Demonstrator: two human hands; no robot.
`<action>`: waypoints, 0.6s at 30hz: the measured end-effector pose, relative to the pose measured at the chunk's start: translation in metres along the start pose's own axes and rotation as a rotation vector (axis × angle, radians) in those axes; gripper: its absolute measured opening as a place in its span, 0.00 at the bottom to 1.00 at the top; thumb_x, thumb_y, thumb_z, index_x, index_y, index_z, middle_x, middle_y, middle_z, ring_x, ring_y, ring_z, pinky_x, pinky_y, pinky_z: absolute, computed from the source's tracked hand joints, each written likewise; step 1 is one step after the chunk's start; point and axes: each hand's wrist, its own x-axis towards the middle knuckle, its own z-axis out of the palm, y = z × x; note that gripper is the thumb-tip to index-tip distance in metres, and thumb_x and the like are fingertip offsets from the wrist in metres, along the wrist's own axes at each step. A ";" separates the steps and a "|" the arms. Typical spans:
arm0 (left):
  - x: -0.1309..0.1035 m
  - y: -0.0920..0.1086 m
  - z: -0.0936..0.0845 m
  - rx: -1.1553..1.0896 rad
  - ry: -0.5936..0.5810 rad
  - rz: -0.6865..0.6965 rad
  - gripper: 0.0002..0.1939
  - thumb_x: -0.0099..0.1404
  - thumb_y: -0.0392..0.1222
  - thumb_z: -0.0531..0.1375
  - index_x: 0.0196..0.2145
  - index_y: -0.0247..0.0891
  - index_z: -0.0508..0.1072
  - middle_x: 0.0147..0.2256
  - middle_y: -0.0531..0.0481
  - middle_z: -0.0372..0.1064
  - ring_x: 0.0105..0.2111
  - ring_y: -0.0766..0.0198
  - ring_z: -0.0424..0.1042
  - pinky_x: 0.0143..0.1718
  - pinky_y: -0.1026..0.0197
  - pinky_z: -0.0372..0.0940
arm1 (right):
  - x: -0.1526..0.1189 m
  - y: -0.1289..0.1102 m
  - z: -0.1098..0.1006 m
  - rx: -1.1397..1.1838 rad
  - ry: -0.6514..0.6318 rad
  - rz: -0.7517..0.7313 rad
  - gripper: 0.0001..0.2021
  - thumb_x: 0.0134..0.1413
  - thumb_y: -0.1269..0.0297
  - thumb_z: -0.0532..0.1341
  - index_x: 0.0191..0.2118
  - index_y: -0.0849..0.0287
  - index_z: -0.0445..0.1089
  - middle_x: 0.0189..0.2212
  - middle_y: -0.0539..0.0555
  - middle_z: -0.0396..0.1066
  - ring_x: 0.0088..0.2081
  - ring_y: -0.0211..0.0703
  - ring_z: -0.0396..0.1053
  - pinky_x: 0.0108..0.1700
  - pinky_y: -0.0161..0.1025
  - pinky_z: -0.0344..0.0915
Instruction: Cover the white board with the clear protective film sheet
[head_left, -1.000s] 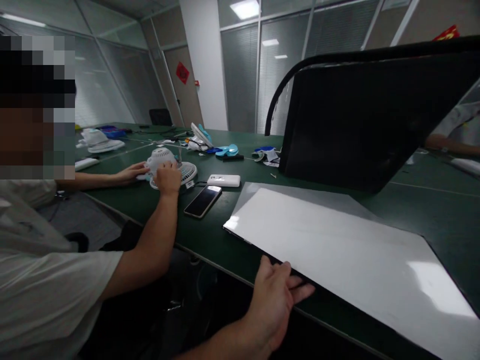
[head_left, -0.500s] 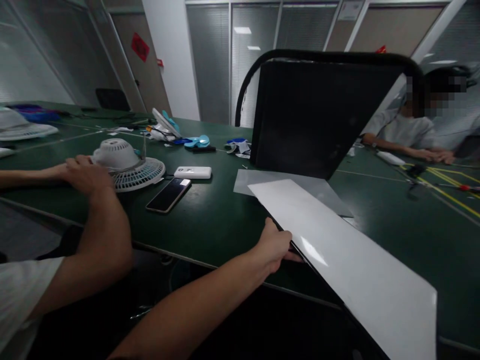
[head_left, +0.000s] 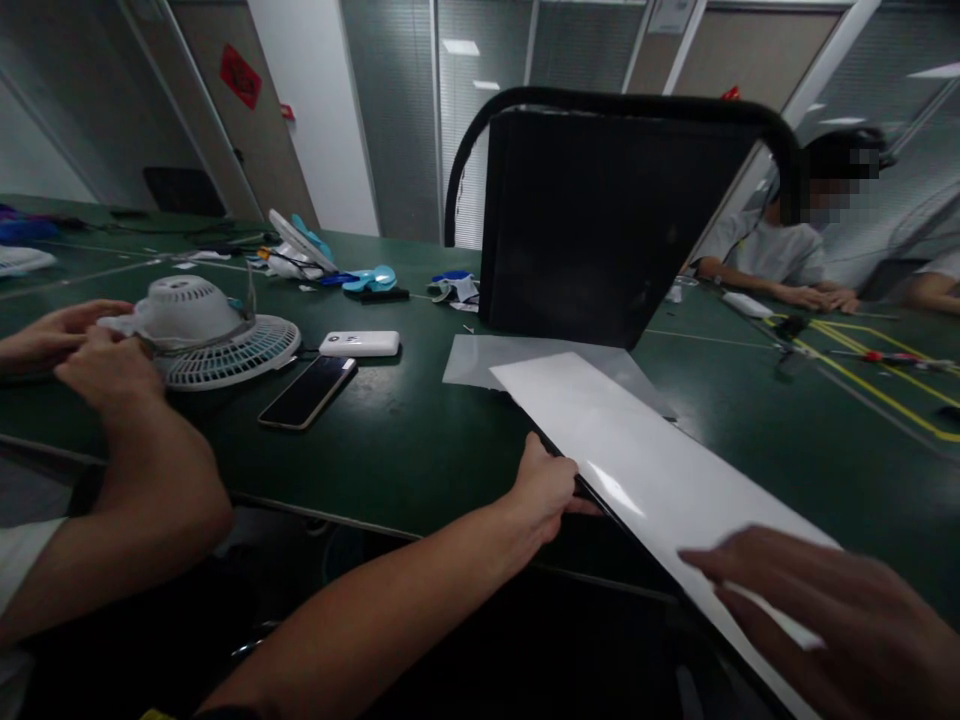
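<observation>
A long white glossy board [head_left: 645, 460] with a black edge slants from the table toward my body. My left hand [head_left: 551, 485] is closed on its near long edge, thumb on top and fingers underneath. Over the board's lower right part is my right hand [head_left: 832, 600], blurred, with thumb and fingers apart and nothing between them; whether it touches the surface I cannot tell. Behind the board stands a large black panel [head_left: 600, 230] in a curved black frame. A thin translucent sheet [head_left: 476, 362] lies flat between the two.
On the green table [head_left: 405, 440] lie a phone [head_left: 309, 392] and a white power bank [head_left: 360, 344]. At left, another person's hands [head_left: 112, 365] hold a white fan [head_left: 202, 335]. Blue fan blades [head_left: 369, 279] lie farther back. Another person [head_left: 780, 255] sits across at right.
My right hand has come in from the lower right over the white board. My left hand keeps its grip. The view has turned slightly right, and the neighbour's second hand now shows at the fan.
</observation>
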 end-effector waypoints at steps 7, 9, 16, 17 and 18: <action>-0.026 -0.012 -0.014 -0.048 0.118 0.011 0.21 0.65 0.25 0.55 0.52 0.42 0.59 0.47 0.45 0.73 0.32 0.61 0.78 0.29 0.54 0.81 | 0.147 0.072 0.045 -0.126 -0.191 -0.040 0.34 0.75 0.41 0.48 0.73 0.59 0.60 0.71 0.63 0.60 0.71 0.57 0.59 0.75 0.62 0.59; -0.032 -0.011 -0.024 -0.086 0.164 0.026 0.21 0.66 0.25 0.56 0.52 0.42 0.60 0.46 0.46 0.73 0.32 0.62 0.78 0.32 0.51 0.82 | 0.171 0.093 0.067 -0.145 -0.249 -0.033 0.38 0.73 0.37 0.49 0.74 0.62 0.58 0.73 0.66 0.56 0.74 0.61 0.53 0.76 0.66 0.54; -0.038 -0.002 -0.062 -0.186 0.304 0.094 0.18 0.70 0.27 0.58 0.52 0.43 0.60 0.44 0.47 0.74 0.33 0.64 0.78 0.34 0.55 0.81 | 0.162 0.096 0.096 -0.204 -0.402 -0.045 0.40 0.72 0.32 0.44 0.75 0.56 0.59 0.73 0.60 0.56 0.72 0.59 0.58 0.74 0.65 0.59; -0.037 -0.002 -0.065 -0.194 0.306 0.094 0.17 0.70 0.27 0.58 0.51 0.43 0.59 0.45 0.47 0.74 0.34 0.63 0.79 0.34 0.55 0.81 | 0.154 0.089 0.094 -0.218 -0.403 -0.044 0.40 0.71 0.31 0.44 0.75 0.54 0.59 0.73 0.59 0.56 0.72 0.60 0.58 0.74 0.66 0.59; -0.036 -0.001 -0.067 -0.197 0.304 0.093 0.17 0.70 0.27 0.57 0.51 0.43 0.59 0.45 0.46 0.75 0.34 0.62 0.79 0.33 0.55 0.81 | 0.145 0.083 0.091 -0.231 -0.403 -0.045 0.40 0.71 0.30 0.45 0.75 0.52 0.59 0.73 0.57 0.57 0.72 0.62 0.59 0.73 0.69 0.60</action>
